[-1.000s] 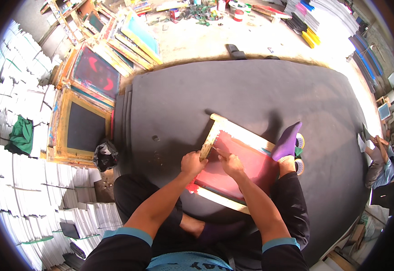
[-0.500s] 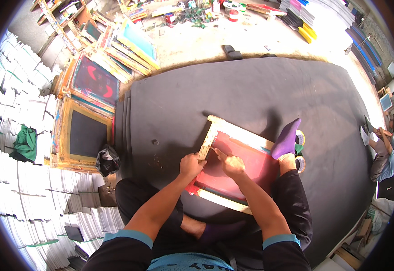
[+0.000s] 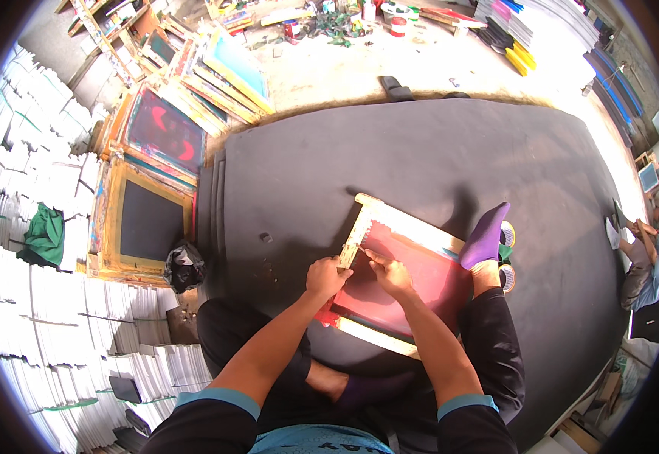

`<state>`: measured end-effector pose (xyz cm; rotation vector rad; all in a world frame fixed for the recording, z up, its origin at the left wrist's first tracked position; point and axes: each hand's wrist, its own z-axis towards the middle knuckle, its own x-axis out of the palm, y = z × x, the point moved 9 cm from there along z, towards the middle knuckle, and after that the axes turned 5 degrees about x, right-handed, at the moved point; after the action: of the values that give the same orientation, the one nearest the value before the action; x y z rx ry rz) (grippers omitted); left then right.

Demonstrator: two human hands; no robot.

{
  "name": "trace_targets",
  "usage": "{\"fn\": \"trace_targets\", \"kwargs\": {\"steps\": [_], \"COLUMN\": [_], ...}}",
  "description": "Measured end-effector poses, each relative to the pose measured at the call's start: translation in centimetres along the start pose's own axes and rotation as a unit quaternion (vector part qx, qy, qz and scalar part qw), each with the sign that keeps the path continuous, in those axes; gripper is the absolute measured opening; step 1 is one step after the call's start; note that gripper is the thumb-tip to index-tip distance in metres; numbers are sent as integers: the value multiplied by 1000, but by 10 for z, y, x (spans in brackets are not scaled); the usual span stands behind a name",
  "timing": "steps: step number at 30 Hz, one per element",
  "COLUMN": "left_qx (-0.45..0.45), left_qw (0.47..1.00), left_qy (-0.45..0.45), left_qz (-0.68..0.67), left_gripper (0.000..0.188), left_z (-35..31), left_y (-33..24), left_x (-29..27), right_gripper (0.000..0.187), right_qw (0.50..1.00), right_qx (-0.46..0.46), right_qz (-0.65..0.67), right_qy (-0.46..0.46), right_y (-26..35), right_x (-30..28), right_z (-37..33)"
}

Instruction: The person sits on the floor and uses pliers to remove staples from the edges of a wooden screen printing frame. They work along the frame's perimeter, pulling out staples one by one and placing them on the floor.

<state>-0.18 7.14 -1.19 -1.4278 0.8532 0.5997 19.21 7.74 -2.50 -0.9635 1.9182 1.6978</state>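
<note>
A wooden screen-printing frame with red mesh lies tilted on the dark mat in front of me. My left hand is closed around the frame's left bar. Over the mesh, beside that bar, my right hand has its fingers drawn together toward the inner edge. A thin tip seems to show at those fingertips, too small to name. One foot in a purple sock rests by the frame's right end, with tape rolls just beyond it.
Dark stacked sheets form the surface under me. Framed screens and a black plastic bag stand at the left, near piles of white sheets. Another person sits at the far right. A black sandal lies beyond the mat.
My right hand's fingers have drawn in from a more stretched pose, still near the left bar. My left hand keeps its grip. The whole view has shifted slightly.
</note>
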Motion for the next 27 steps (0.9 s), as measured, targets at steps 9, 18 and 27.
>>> {"fn": "trace_targets", "kwargs": {"steps": [9,18,27], "left_qx": [-13,9,48], "left_qw": [999,996,994], "left_qy": [29,-25,-60], "left_qz": [-17,-81,-76], "left_gripper": [45,46,60], "left_z": [-4,-36,-44], "left_y": [11,10,16], "left_x": [3,-7,2], "right_gripper": [36,39,44], "right_qw": [785,978,963], "right_qx": [390,84,87], "right_qz": [382,-191,-254], "right_qy": [292,3,26], "right_y": [-4,28,33], "right_x": [13,16,16], "right_z": [1,-38,-37]}}
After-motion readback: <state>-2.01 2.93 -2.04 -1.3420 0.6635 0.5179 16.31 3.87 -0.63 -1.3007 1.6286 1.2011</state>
